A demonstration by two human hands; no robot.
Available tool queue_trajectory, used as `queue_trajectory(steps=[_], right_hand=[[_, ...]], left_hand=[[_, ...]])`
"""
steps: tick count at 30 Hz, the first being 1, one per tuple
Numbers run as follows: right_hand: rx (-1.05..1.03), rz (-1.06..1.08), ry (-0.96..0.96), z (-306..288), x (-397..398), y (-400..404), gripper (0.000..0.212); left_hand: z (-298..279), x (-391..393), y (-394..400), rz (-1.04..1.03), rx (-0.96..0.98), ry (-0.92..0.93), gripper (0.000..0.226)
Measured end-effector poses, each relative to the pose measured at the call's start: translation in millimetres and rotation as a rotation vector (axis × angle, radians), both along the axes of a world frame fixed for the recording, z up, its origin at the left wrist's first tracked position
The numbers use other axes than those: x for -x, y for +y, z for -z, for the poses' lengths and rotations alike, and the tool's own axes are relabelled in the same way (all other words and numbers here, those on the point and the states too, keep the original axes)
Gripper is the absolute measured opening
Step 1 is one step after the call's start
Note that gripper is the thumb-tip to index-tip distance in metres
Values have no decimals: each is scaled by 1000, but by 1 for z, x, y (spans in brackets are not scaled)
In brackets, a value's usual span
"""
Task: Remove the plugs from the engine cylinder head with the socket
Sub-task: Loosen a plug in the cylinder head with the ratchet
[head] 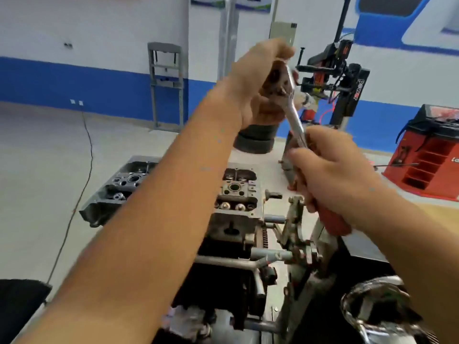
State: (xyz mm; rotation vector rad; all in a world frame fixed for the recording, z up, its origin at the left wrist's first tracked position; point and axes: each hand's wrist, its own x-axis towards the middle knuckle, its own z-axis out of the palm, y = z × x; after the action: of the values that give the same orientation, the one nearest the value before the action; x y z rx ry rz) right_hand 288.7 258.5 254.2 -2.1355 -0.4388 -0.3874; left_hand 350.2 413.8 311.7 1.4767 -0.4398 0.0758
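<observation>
Both hands grip the ratchet (295,117) above the cylinder head (236,194), left hand (260,88) at its head, right hand (330,175) round the handle, apparently readying it; next, seat the socket on a plug.

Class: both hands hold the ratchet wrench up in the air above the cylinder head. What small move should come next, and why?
Probably lower the ratchet wrench toward the cylinder head. The right hand grips its red handle, the left hand holds the head end, and the tool is raised well clear of the cylinder head, so nothing can be loosened yet.
</observation>
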Motion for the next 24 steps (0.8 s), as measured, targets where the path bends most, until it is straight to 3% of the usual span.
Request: queue_trajectory(steps=[3,5,8,10,16,22,24], right_hand=[[-231,-20,166,-47,-15,-10,26],[-317,-125,296,-71,-20,-29,27],[-239,-286,424,-82,-23,-45,30],[-129,-325,491,-86,-22,-45,26],[242,-209,534,-91,-17,-32,36],[386,-141,566,-84,-16,-13,18],[434,-117,538,-84,-13,-9,21]], left_hand=[[-30,-37,6,-133,-409,-274,38],[-38,-57,4,-178,-503,-414,38],[-17,-67,10,36,-331,-331,64],[10,-63,10,153,-159,-228,64],[82,-47,-3,80,204,-65,59],[107,-43,-2,71,329,-71,56],[109,-42,-2,93,347,-69,55]])
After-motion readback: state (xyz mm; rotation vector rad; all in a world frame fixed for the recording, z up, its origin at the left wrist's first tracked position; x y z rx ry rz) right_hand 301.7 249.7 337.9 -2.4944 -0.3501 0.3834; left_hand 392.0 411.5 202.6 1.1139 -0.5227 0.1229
